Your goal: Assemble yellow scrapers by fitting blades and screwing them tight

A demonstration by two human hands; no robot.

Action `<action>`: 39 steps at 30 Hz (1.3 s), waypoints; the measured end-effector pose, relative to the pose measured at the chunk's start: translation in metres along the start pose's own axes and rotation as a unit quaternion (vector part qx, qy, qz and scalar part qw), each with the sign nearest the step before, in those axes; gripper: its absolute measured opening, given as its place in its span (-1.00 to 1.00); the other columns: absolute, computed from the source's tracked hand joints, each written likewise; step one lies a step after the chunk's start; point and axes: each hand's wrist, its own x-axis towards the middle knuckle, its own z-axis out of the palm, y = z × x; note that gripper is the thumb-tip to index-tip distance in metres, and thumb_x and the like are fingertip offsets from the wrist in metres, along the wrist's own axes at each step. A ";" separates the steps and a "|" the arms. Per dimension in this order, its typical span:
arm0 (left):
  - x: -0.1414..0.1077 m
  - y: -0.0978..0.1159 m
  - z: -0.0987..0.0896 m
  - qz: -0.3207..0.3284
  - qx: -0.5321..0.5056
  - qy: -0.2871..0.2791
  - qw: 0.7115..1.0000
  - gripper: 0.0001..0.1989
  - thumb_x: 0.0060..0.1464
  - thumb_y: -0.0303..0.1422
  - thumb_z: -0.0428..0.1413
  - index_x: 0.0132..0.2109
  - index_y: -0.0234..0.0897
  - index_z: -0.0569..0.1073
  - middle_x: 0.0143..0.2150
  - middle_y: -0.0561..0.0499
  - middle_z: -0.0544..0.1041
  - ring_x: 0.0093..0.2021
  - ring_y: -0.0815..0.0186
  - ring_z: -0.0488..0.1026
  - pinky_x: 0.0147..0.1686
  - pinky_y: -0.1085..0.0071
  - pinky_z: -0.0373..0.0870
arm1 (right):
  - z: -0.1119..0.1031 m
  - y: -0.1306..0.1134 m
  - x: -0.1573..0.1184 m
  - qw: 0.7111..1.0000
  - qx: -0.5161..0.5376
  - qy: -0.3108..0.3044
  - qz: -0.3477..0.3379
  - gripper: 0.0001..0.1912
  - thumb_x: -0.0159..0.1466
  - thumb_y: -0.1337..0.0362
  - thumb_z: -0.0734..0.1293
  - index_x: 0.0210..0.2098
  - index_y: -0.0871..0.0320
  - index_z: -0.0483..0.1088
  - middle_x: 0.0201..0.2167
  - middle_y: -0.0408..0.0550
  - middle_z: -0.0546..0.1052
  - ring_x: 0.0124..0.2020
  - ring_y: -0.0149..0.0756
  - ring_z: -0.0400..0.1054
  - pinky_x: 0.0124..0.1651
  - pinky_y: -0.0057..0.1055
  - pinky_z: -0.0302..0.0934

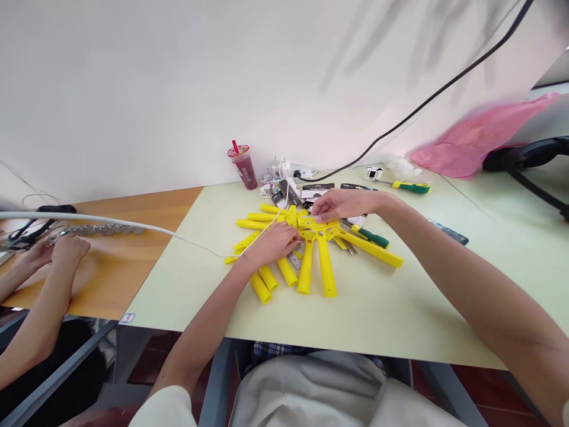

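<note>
Several yellow plastic handles with broad flat heads lie fanned out in a ring on the table, their heads crowded together in the middle. My left hand rests over the heads on the near left side, fingers curled inward. Just across from it, my right hand reaches in from the right with its fingers bent and thumb close to them, at a yellow head. What either hand grips is too small to make out. Metal blades show under the heads. A green-handled screwdriver lies among the handles on the right.
Black packaging cards lie behind the heap, near a power strip. A drink cup stands by the wall. Another screwdriver and a dark phone-like slab are at right. A white cable crosses my left wrist. A co-worker's hands are at left.
</note>
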 end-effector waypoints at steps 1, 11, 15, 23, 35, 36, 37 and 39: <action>0.000 0.000 0.000 -0.001 0.002 0.010 1.000 -0.77 0.57 -0.31 0.06 -0.06 -0.25 0.57 -0.02 -0.16 0.69 0.06 0.02 0.55 0.23 0.09 0.38 | 0.001 0.000 0.001 1.000 0.005 -0.002 0.000 -0.40 0.23 -0.31 0.53 -0.13 0.11 0.59 -0.31 -0.08 0.55 -0.32 -0.26 0.26 -0.24 -0.27 0.10; -0.001 -0.013 0.001 -0.011 -0.059 0.092 0.994 -0.79 0.53 -0.31 0.08 -0.09 -0.22 0.59 -0.09 -0.13 0.69 0.02 0.02 0.56 0.26 0.04 0.39 | 0.008 0.019 0.012 0.998 0.038 0.029 0.029 -0.37 0.15 -0.33 0.59 -0.13 0.09 0.63 -0.35 -0.14 0.45 -0.33 -0.29 0.16 -0.26 -0.27 0.01; -0.005 -0.008 -0.005 -0.028 -0.123 0.052 0.991 -0.85 0.40 -0.27 0.22 -0.11 -0.20 0.66 -0.15 -0.09 0.68 -0.09 0.08 0.56 0.00 0.18 0.43 | 0.004 0.023 0.011 0.999 0.026 0.031 0.028 -0.39 0.14 -0.32 0.60 -0.14 0.07 0.63 -0.36 -0.12 0.49 -0.34 -0.26 0.20 -0.27 -0.25 -0.01; -0.017 0.016 -0.036 -0.015 -0.273 -0.157 0.949 -0.87 0.22 -0.24 0.34 -0.22 -0.19 0.70 -0.20 0.02 0.73 -0.22 0.25 0.55 -0.21 0.36 0.33 | -0.001 0.010 0.000 0.999 0.030 0.010 0.021 -0.39 0.19 -0.36 0.57 -0.22 0.07 0.59 -0.37 -0.07 0.54 -0.34 -0.24 0.30 -0.24 -0.23 0.06; -0.017 0.033 -0.033 -0.028 -0.186 -0.259 0.947 -0.79 0.14 -0.19 0.42 -0.19 -0.19 0.62 -0.25 0.07 0.55 -0.27 0.27 0.43 -0.29 0.33 0.22 | -0.006 0.016 0.002 0.999 0.014 0.009 0.052 -0.34 0.13 -0.40 0.60 -0.09 -0.02 0.67 -0.34 -0.08 0.61 -0.28 -0.13 0.43 -0.24 -0.22 0.18; -0.016 0.032 -0.032 -0.023 -0.198 -0.263 0.944 -0.81 0.15 -0.21 0.41 -0.20 -0.19 0.63 -0.27 0.08 0.53 -0.29 0.28 0.43 -0.30 0.33 0.22 | -0.006 0.016 0.002 0.999 0.013 0.009 0.052 -0.34 0.13 -0.40 0.60 -0.08 -0.02 0.67 -0.34 -0.08 0.61 -0.28 -0.13 0.43 -0.24 -0.22 0.18; -0.016 0.031 -0.031 -0.018 -0.213 -0.264 0.940 -0.84 0.16 -0.24 0.41 -0.22 -0.19 0.64 -0.30 0.09 0.52 -0.32 0.29 0.42 -0.31 0.33 0.21 | -0.006 0.016 0.002 0.999 0.014 0.009 0.052 -0.34 0.13 -0.40 0.60 -0.09 -0.02 0.67 -0.34 -0.08 0.61 -0.29 -0.13 0.42 -0.25 -0.22 0.17; -0.016 0.030 -0.029 -0.008 -0.244 -0.260 0.934 -0.88 0.17 -0.28 0.40 -0.27 -0.19 0.65 -0.36 0.09 0.52 -0.38 0.30 0.41 -0.34 0.32 0.20 | -0.005 0.017 0.003 0.998 0.018 0.011 0.051 -0.34 0.12 -0.39 0.61 -0.10 0.00 0.67 -0.34 -0.07 0.60 -0.29 -0.14 0.41 -0.25 -0.22 0.15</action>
